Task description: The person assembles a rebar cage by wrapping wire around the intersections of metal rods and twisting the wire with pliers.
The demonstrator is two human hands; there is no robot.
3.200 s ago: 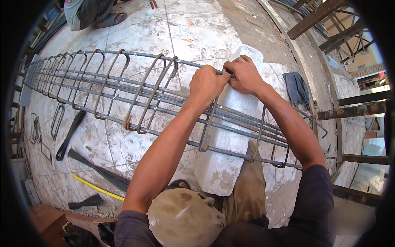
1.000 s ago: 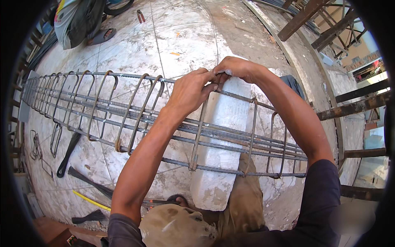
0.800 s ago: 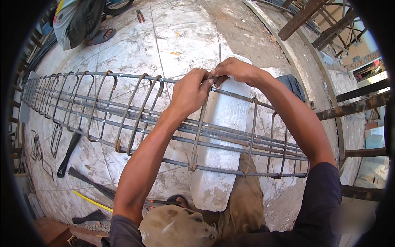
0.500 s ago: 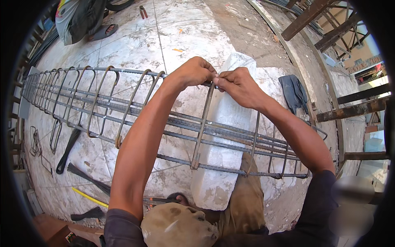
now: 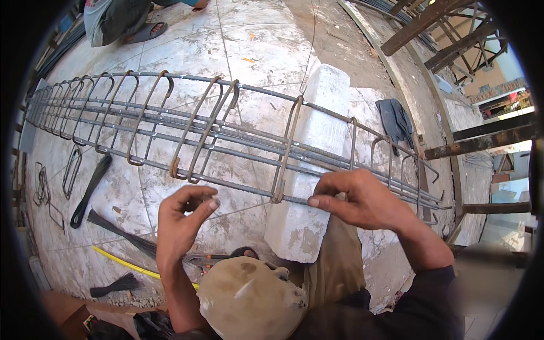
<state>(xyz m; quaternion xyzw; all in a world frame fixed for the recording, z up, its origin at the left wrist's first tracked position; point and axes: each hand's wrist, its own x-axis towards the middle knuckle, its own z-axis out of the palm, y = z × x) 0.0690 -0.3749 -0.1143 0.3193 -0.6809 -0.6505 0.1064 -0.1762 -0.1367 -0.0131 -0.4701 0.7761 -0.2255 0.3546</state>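
A long cage of ribbed steel bars with bent stirrups (image 5: 286, 150) lies across in front of me, resting on a white block (image 5: 326, 93). My right hand (image 5: 362, 198) closes its thumb and fingers round the near lower steel bar (image 5: 243, 188), just right of a stirrup's corner. On the near side of the cage, my left hand (image 5: 184, 218) hangs free, fingers curved and apart, with nothing in it. At the stirrup's far top corner, a thin tie wire (image 5: 309, 62) sticks up from the far bar.
Bundles of dark wire (image 5: 93, 190), a yellow strip (image 5: 127, 263) and orange-handled pliers (image 5: 207, 259) lie on the floor at near left. Another person (image 5: 119, 22) is at the far left. A dark cloth (image 5: 395, 126) lies beyond the cage; wooden beams (image 5: 481, 147) stand right.
Both hands have left the far top corner and come nearer; the right is now at the near bar. The tie wire there shows. The other person's hand has appeared at the top, near where pliers lay.
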